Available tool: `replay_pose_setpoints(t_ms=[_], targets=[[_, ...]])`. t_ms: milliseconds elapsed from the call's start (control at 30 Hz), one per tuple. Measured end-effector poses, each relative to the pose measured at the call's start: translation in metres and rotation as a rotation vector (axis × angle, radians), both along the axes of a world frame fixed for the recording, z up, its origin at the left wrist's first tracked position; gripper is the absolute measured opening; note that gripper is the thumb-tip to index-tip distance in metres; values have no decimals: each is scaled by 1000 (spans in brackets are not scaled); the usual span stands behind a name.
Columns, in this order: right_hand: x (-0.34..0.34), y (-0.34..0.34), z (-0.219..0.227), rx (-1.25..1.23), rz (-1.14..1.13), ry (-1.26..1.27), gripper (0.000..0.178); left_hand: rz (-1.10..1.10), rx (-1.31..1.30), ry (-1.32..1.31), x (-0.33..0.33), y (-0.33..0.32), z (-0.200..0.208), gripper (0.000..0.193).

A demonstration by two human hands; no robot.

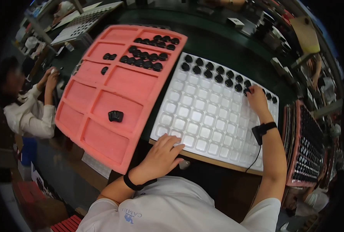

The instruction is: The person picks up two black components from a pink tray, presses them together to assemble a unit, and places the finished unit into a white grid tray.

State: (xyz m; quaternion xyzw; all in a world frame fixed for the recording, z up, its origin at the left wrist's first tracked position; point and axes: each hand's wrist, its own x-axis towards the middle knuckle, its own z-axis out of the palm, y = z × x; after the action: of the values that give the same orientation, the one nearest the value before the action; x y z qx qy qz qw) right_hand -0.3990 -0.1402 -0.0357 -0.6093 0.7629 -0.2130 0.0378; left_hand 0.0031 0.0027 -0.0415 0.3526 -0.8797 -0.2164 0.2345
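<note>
A white plastic tray (200,105) with rows of square pockets lies in front of me, slightly right of centre. Small black rounded parts (208,73) fill its two far rows for the most part. At the far right of the tray, my right hand (257,99) has thumb and fingers pinched on one black rounded part (247,92) at a pocket of the second row. My left hand (162,156) rests on the tray's near left corner, fingers stretched out, holding nothing. Both wrists wear black bands.
Left of the white tray lies a large pink foam tray (139,131) with rectangular compartments. Black parts (145,60) sit in several of them, with a short row (115,116) nearer me. Stacked trays (305,145) stand at the right. Another person (27,100) works at the left.
</note>
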Motion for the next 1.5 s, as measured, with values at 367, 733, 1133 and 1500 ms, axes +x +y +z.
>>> replay_pose_setpoints(t_ms=[367,733,1133,1500], targets=[[80,16,28,-267,417,45,37,-6,-25,-9,1,4,-5,46],[284,55,75,-261,1120,-298,36,-315,83,46,43,23,74,46],[356,46,43,-237,1048,-248,32,351,116,74,178,-141,113,20],[351,49,43,-242,1030,-286,25,481,18,-206,199,-245,68,15]])
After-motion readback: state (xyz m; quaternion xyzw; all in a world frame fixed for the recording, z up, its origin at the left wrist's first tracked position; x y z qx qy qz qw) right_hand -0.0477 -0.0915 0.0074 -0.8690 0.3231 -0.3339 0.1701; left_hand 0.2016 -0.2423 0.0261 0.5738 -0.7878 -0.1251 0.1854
